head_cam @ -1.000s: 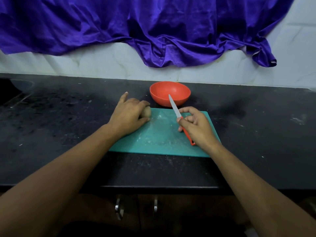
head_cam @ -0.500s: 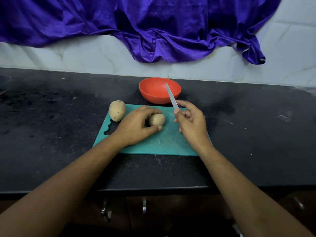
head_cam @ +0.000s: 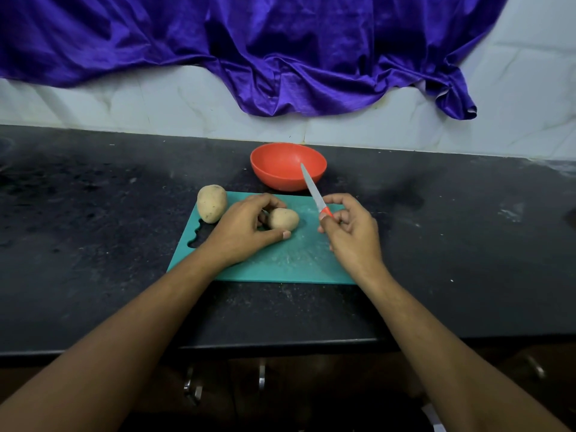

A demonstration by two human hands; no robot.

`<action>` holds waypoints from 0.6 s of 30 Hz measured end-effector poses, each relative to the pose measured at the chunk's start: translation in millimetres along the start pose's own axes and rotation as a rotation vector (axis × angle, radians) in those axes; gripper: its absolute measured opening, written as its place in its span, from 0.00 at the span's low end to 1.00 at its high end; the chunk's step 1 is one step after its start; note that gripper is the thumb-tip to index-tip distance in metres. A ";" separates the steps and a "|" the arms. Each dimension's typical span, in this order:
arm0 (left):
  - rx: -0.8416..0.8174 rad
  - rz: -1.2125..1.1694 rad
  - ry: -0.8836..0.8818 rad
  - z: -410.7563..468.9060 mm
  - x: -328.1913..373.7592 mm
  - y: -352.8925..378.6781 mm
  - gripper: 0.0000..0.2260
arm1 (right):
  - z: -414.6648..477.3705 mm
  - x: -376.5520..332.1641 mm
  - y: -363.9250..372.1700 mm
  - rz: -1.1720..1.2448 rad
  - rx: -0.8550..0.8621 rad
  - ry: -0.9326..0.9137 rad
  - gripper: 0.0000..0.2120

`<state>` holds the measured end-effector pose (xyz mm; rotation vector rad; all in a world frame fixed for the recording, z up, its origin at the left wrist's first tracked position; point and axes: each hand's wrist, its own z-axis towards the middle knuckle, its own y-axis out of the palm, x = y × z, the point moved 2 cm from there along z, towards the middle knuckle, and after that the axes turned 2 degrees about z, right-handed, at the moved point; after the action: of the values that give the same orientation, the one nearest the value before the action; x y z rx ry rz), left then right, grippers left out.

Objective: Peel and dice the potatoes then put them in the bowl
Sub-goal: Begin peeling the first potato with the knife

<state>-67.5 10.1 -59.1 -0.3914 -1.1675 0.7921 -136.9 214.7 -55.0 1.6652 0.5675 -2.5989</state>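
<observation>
Two bare forearms reach in from the bottom corners of the frame toward a teal cutting board (head_cam: pixel 290 263) at the centre, lying on a dark countertop (head_cam: pixel 93 244). The left hand (head_cam: pixel 246 229), palm down, curls its fingers and thumb around a small unpeeled potato (head_cam: pixel 283 219) on the board. A larger potato (head_cam: pixel 212 203) rests at the board's upper left corner. The right hand (head_cam: pixel 352 232) grips the orange handle of a knife (head_cam: pixel 314 193), blade angled up and to the left. An orange bowl (head_cam: pixel 288 166) sits just above the board in the frame, near a white wall with purple cloth (head_cam: pixel 249 42) draped along the top.
</observation>
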 end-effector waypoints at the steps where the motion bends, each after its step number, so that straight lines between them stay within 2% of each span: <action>1: 0.003 -0.005 -0.002 0.0 0.1 -0.5 0.17 | -0.3 -2.1 -0.8 -0.011 0.016 -0.006 0.08; 4: 0.006 -0.016 -0.018 -0.4 0.8 -1.7 0.17 | -0.5 -3.8 -4.0 -0.048 0.036 -0.016 0.05; 8: 0.009 -0.027 -0.029 -0.5 2.9 -2.3 0.16 | -2.3 1.2 -8.6 -0.053 -0.027 -0.020 0.07; 15: 0.005 -0.049 -0.078 -0.6 3.6 -4.0 0.16 | -2.9 4.4 -6.4 -0.361 -0.120 -0.147 0.11; 18: 0.016 -0.066 -0.093 -1.2 5.3 -3.2 0.16 | -2.3 1.4 -7.2 -0.401 -0.129 -0.153 0.12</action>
<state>-64.3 11.9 -54.0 -0.3040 -1.2541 0.7684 -136.9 222.3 -54.9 1.4200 1.1371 -2.8401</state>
